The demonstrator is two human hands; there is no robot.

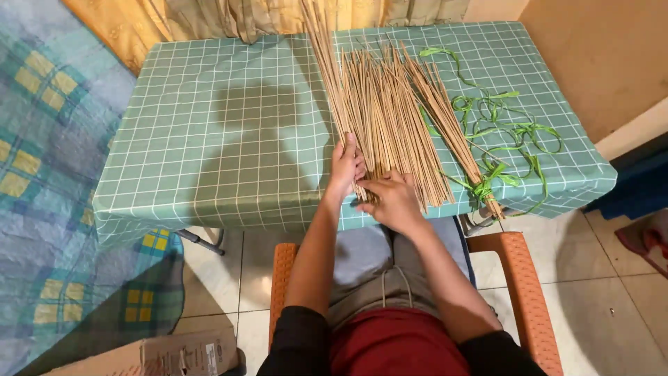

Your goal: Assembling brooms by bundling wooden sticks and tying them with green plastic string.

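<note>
A loose pile of long thin tan sticks (379,111) lies fanned out on a table covered with a green checked cloth (229,125). My left hand (346,166) rests flat against the pile's left side near its lower end. My right hand (391,200) presses on the lower ends of the sticks, fingers curled over them. A separate bundle of sticks (456,136), tied near its lower end with green ribbon (482,188), lies to the right of the pile.
Loose green ribbon strands (508,118) curl over the table's right part. I sit on an orange plastic chair (522,278). A blue patterned bedcover (49,174) is at the left, a cardboard box (160,355) on the floor, yellow curtains (229,17) behind.
</note>
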